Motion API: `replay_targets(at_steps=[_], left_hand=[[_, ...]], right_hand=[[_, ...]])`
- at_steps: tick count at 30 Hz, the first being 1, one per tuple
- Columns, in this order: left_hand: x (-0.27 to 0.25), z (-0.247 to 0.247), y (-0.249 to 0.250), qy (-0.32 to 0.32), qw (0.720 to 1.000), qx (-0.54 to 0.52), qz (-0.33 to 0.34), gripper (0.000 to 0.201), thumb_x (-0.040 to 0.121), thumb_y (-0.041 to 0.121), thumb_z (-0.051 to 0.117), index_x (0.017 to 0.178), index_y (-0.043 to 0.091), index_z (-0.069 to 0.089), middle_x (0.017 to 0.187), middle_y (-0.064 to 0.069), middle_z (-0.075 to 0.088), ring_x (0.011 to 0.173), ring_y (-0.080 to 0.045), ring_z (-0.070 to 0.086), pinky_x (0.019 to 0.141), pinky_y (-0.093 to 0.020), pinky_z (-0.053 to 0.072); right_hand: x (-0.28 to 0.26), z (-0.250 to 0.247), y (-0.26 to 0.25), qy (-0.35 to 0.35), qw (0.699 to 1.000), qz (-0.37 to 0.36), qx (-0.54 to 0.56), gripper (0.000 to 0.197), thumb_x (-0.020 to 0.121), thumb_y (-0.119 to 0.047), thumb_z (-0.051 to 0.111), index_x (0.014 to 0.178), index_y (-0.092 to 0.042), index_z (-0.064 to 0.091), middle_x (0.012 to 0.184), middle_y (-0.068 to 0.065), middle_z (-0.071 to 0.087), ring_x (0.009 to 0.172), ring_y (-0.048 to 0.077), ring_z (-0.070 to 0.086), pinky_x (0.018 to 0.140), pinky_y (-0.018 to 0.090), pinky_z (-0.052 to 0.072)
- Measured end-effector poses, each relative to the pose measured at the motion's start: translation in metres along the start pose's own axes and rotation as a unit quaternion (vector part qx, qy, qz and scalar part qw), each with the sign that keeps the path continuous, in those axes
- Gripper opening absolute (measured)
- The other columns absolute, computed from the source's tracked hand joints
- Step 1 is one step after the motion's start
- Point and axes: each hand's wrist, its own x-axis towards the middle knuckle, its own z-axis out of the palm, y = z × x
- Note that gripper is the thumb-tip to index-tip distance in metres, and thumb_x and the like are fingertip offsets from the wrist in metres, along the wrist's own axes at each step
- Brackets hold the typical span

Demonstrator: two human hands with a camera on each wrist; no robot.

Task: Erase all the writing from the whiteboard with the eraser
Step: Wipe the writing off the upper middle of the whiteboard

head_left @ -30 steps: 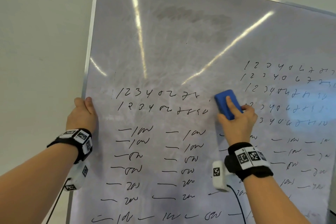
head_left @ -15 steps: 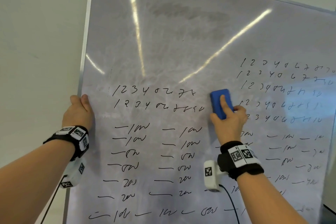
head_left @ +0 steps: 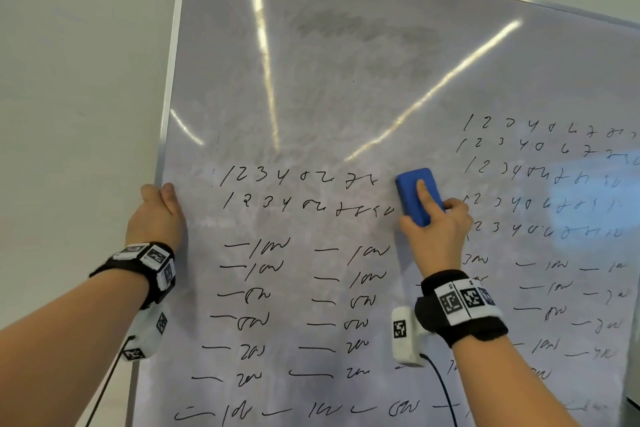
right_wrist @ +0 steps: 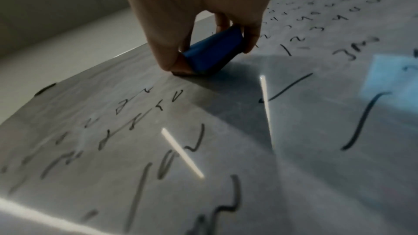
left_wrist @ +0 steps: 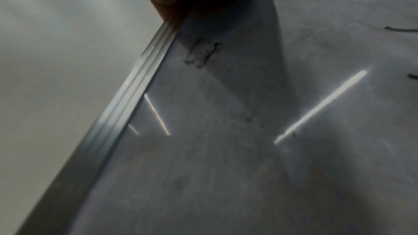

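Note:
The whiteboard [head_left: 346, 87] fills the head view, wiped and smudged at the top, with black number rows and scribbled lines across its middle and lower part. My right hand [head_left: 434, 229] grips the blue eraser [head_left: 414, 191] and presses it flat on the board, just right of the two left number rows. In the right wrist view the eraser [right_wrist: 212, 51] sits pinched between thumb and fingers. My left hand [head_left: 157, 215] holds the board's left frame edge [head_left: 173, 80], thumb on the front; the left wrist view shows that frame edge [left_wrist: 135, 96] under the hand.
A plain pale wall [head_left: 76, 80] lies left of the board and above it. More number rows [head_left: 547, 177] stand right of the eraser. Rows of dashes and squiggles [head_left: 311, 322] run below both hands to the bottom of the view.
The right hand has slid the eraser slightly to the left, closer to the end of the two left number rows. The left hand keeps its hold on the frame.

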Motion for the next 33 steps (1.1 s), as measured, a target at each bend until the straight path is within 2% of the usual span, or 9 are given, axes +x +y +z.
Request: replay_targets(at_steps=[2, 7, 11, 16, 21, 26, 28, 31, 33], left_hand=[[0.001, 0.001, -0.001, 0.0, 1.0, 0.004, 0.001, 0.039, 0.101, 0.037, 0.018, 0.103, 0.002, 0.035, 0.072, -0.017, 0.044, 0.068, -0.033, 0.042, 0.062, -0.042, 0.033], [0.002, 0.002, -0.002, -0.002, 1.0, 0.005, 0.002, 0.038, 0.101, 0.037, 0.018, 0.103, 0.002, 0.035, 0.072, -0.017, 0.044, 0.068, -0.034, 0.043, 0.062, -0.041, 0.034], [0.004, 0.003, -0.005, 0.002, 1.0, 0.005, 0.005, 0.039, 0.101, 0.038, 0.019, 0.103, 0.003, 0.035, 0.073, -0.018, 0.046, 0.068, -0.034, 0.044, 0.062, -0.041, 0.035], [0.003, 0.003, -0.004, -0.001, 1.0, 0.004, 0.007, 0.04, 0.101, 0.037, 0.018, 0.105, 0.001, 0.036, 0.073, -0.018, 0.045, 0.068, -0.034, 0.044, 0.062, -0.041, 0.034], [0.006, 0.004, -0.006, -0.008, 1.0, 0.011, 0.002, 0.041, 0.101, 0.039, 0.018, 0.108, 0.002, 0.035, 0.077, -0.02, 0.047, 0.077, -0.042, 0.051, 0.066, -0.042, 0.036], [0.006, 0.005, -0.007, -0.001, 1.0, 0.007, 0.007, 0.041, 0.1, 0.041, 0.017, 0.104, 0.004, 0.035, 0.077, -0.021, 0.049, 0.074, -0.04, 0.051, 0.066, -0.043, 0.039], [0.006, 0.005, -0.007, -0.001, 1.0, 0.004, 0.009, 0.041, 0.1, 0.04, 0.017, 0.104, 0.003, 0.035, 0.076, -0.021, 0.05, 0.071, -0.038, 0.05, 0.065, -0.043, 0.04], [0.006, 0.006, -0.008, 0.001, 1.0, 0.003, 0.01, 0.042, 0.1, 0.04, 0.017, 0.105, 0.002, 0.035, 0.077, -0.023, 0.051, 0.073, -0.04, 0.052, 0.065, -0.044, 0.04], [0.007, 0.006, -0.009, 0.003, 1.0, 0.004, 0.011, 0.042, 0.1, 0.04, 0.018, 0.105, 0.002, 0.036, 0.078, -0.025, 0.053, 0.074, -0.042, 0.053, 0.065, -0.045, 0.041]], right_hand=[[0.0, 0.006, -0.008, 0.005, 0.999, 0.034, 0.02, 0.065, 0.08, -0.017, 0.067, 0.138, -0.035, 0.044, 0.111, 0.006, 0.03, 0.098, 0.021, 0.028, 0.091, 0.028, 0.034], [-0.016, 0.025, -0.021, -0.062, 0.994, -0.083, 0.041, 0.066, 0.078, -0.012, 0.07, 0.135, -0.037, 0.046, 0.11, 0.004, 0.03, 0.1, 0.02, 0.03, 0.089, 0.022, 0.03], [-0.006, 0.026, -0.026, 0.013, 0.998, -0.006, 0.054, 0.064, 0.079, -0.016, 0.07, 0.134, -0.037, 0.046, 0.112, 0.007, 0.033, 0.099, 0.022, 0.03, 0.089, 0.026, 0.032], [-0.027, 0.041, -0.041, -0.103, 0.986, -0.123, 0.041, 0.063, 0.079, -0.016, 0.069, 0.134, -0.038, 0.047, 0.113, 0.001, 0.03, 0.103, 0.02, 0.03, 0.094, 0.027, 0.036], [-0.009, 0.034, -0.032, 0.032, 0.997, -0.024, 0.061, 0.061, 0.077, -0.016, 0.071, 0.13, -0.038, 0.052, 0.114, 0.005, 0.033, 0.1, 0.02, 0.029, 0.091, 0.032, 0.039], [-0.031, 0.043, -0.037, -0.096, 0.987, -0.12, 0.041, 0.065, 0.077, -0.014, 0.071, 0.133, -0.039, 0.047, 0.113, 0.0, 0.03, 0.101, 0.019, 0.03, 0.089, 0.027, 0.037], [-0.028, 0.037, -0.031, -0.065, 0.989, -0.13, 0.015, 0.062, 0.076, -0.015, 0.071, 0.13, -0.038, 0.052, 0.113, 0.0, 0.031, 0.1, 0.019, 0.028, 0.088, 0.031, 0.039], [-0.017, 0.034, -0.027, 0.027, 0.998, -0.034, 0.044, 0.062, 0.076, -0.014, 0.071, 0.13, -0.037, 0.052, 0.11, 0.0, 0.029, 0.098, 0.019, 0.027, 0.088, 0.032, 0.039], [-0.024, 0.04, -0.035, -0.009, 0.998, -0.055, 0.04, 0.066, 0.077, -0.015, 0.07, 0.135, -0.036, 0.047, 0.113, 0.003, 0.03, 0.101, 0.02, 0.028, 0.089, 0.03, 0.037]])
